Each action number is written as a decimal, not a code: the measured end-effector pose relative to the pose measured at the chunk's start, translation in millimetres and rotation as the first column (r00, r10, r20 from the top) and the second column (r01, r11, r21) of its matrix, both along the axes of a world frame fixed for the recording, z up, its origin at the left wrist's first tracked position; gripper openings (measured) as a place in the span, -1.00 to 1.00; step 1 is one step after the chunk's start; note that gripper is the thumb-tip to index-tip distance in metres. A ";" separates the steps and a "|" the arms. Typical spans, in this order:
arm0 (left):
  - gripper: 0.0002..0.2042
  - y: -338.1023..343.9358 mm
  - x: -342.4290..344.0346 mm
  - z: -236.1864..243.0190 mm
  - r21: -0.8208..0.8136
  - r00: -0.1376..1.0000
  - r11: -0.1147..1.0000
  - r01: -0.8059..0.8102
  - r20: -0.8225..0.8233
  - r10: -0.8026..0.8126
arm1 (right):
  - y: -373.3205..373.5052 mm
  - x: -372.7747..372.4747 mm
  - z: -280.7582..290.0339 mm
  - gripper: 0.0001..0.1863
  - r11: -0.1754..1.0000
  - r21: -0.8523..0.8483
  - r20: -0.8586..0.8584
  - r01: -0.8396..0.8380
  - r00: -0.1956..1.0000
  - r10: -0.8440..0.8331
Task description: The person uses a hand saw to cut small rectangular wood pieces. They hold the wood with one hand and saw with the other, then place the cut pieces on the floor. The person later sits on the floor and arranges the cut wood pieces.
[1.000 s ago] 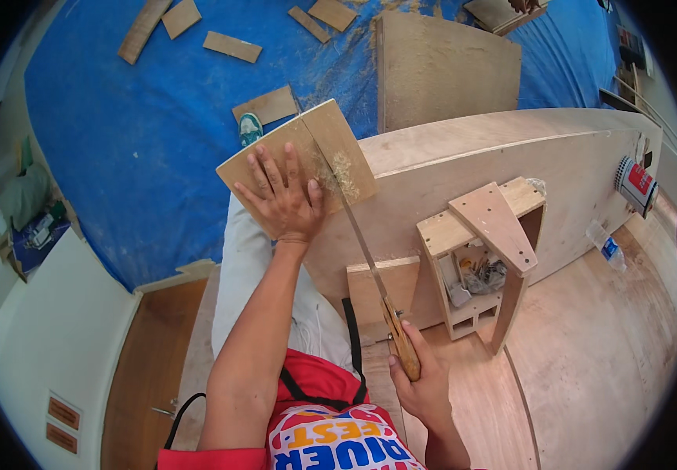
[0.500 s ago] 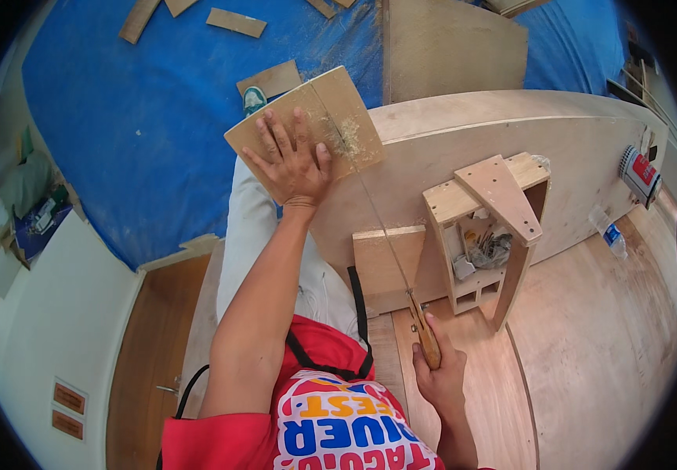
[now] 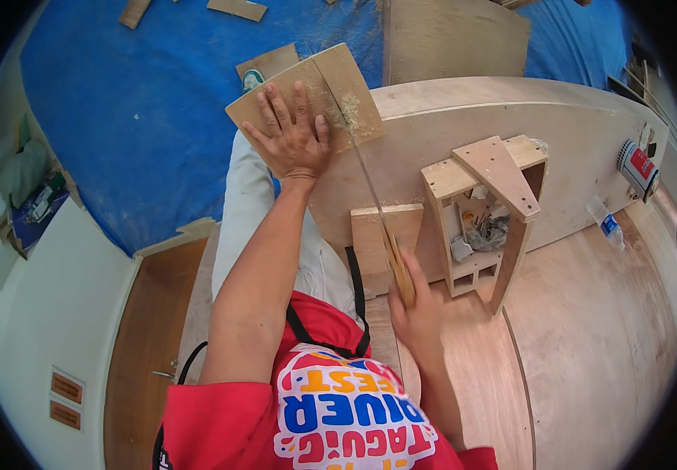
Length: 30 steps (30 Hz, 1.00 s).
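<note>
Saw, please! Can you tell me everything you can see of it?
The saw has a long, thin, greyish blade that looks like metal and a yellowish-brown handle that looks like wood. The right hand grips the handle's lower part. We see the blade almost edge-on, so its teeth can't be made out. It slants up and left in the picture, reaching the cut in a flat wooden board, where pale sawdust lies.

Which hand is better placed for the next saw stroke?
Likely the right hand: it holds the saw, whose blade reaches the board. The left hand lies spread on the board, perhaps steadying it.
</note>
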<state>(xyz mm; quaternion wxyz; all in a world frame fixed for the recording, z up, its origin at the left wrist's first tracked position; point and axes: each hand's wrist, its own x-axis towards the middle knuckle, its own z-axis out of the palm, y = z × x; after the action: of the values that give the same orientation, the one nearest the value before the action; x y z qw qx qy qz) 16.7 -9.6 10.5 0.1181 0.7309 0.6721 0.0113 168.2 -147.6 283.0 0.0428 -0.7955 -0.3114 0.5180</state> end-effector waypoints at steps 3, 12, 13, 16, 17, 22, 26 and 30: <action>-0.33 -1.1 0.2 0.6 0.002 1.000 1.000 -0.008 0.018 0.008 | -24.1 1.1 29.3 -0.41 0.997 0.060 0.002 0.047 0.999 -0.047; -0.34 -3.0 -2.3 -3.0 0.023 1.000 1.000 0.007 -0.015 -0.007 | 98.1 -13.4 -129.9 -0.40 0.929 0.367 -0.103 0.041 0.995 -0.004; -0.34 -3.8 -2.4 -1.6 0.016 1.000 1.000 0.010 -0.025 -0.010 | 88.7 -14.6 -115.1 -0.40 0.969 0.244 -0.058 0.021 0.998 -0.007; -0.33 -1.3 -0.6 0.4 0.023 0.999 1.000 0.019 -0.043 -0.018 | 34.4 -7.7 -38.1 -0.36 0.994 0.111 0.013 -0.012 1.000 0.011; -0.33 -1.2 -0.2 0.9 0.017 0.999 1.000 0.021 -0.049 -0.020 | 13.8 -7.4 -8.8 -0.36 0.998 0.052 0.000 0.021 1.000 -0.021; -0.32 -1.4 0.1 -1.6 0.018 1.000 1.000 0.001 0.004 -0.001 | -3.4 -10.2 22.2 -0.35 0.997 0.055 -0.005 0.056 0.998 -0.055; -0.33 -4.2 -2.0 -3.8 0.014 1.000 1.000 0.021 -0.016 -0.020 | 68.4 -13.4 -98.0 -0.38 0.984 0.169 0.013 -0.061 0.998 0.059; -0.35 -2.9 -1.1 -0.9 0.007 0.999 1.000 0.011 -0.042 -0.011 | 82.5 -15.3 -111.3 -0.38 0.968 0.247 -0.030 -0.048 0.998 0.057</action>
<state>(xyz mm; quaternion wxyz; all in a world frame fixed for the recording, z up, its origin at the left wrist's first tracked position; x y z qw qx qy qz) 15.6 -12.6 9.6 0.1011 0.7351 0.6704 -0.0022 152.9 -65.2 171.7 0.1333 -0.7659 -0.3932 0.4910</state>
